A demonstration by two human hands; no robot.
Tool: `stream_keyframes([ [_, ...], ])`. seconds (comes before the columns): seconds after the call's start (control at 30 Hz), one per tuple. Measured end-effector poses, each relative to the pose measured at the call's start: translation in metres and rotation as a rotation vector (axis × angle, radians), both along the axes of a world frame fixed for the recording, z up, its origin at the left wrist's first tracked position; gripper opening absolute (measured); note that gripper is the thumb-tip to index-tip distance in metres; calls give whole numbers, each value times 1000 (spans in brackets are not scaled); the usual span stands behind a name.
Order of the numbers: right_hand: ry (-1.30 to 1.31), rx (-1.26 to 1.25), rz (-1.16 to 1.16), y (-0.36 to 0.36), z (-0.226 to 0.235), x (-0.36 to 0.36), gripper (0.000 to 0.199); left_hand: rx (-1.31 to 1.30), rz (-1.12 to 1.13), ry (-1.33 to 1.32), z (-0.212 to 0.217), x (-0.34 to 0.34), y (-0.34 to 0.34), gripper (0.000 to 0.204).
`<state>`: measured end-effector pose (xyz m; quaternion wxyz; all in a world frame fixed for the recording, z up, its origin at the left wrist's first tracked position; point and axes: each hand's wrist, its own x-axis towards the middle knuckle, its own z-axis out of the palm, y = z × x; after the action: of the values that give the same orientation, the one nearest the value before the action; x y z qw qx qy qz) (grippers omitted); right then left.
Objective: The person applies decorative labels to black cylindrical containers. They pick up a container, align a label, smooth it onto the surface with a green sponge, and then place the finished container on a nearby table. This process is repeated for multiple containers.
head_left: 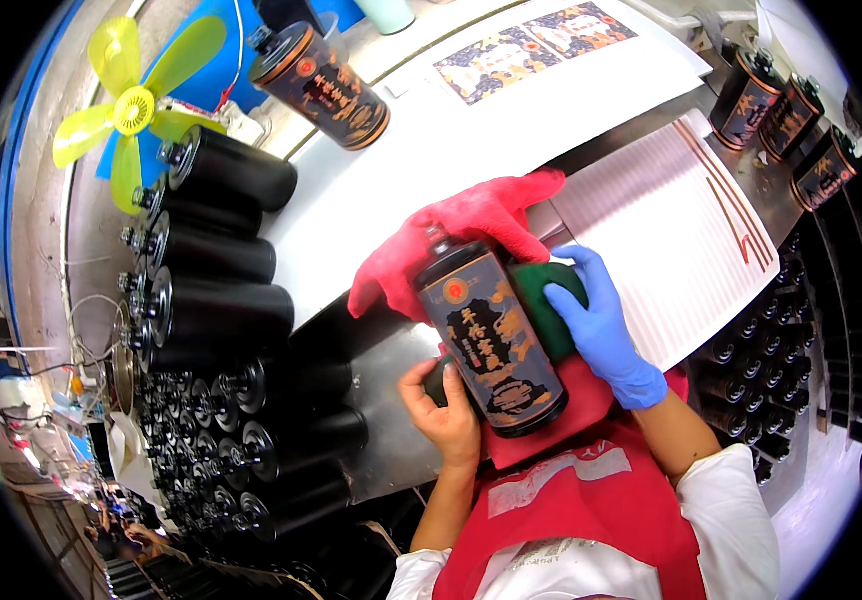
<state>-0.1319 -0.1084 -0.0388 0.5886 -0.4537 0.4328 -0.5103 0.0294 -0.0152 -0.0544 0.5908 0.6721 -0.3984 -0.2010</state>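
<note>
Left hand (443,408) grips bottle (491,340) | gloved right hand (599,325) presses green sponge (549,305)

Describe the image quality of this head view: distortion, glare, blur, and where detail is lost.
Head view: strong fisheye bend, the white table edges curving toward a black rim; the black labelled bottle between the left hand and blue-gloved right hand is sharp; soft highlights streak the plain black bottles; the yellow fan looks overexposed; the lower-left corner is small and murky.
</note>
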Motion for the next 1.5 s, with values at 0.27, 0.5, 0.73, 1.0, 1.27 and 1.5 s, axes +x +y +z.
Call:
stream_keyframes([
  [0.27, -168, -349, 156, -31, 30, -7, 22, 248, 59, -446, -11, 41, 7, 20],
  [0.5, 15, -558, 467, 42, 19, -65, 27, 338, -167, -496, 6, 45, 24, 39],
  [0.73, 32, -791, 379, -19, 33, -34, 23, 132, -651, -187, 43, 4, 18, 122],
  [1.0, 35, -690, 498, 25, 10, -53, 19, 54, -693, 275, 37, 12, 20, 114],
  [1.27, 104, -572, 452, 8, 44, -51, 24, 36, -729, 167, 38, 9, 16, 116],
  [1.5, 316, -792, 346, 34, 19, -68, 27, 167, -647, -928, 79, 12, 17, 69],
])
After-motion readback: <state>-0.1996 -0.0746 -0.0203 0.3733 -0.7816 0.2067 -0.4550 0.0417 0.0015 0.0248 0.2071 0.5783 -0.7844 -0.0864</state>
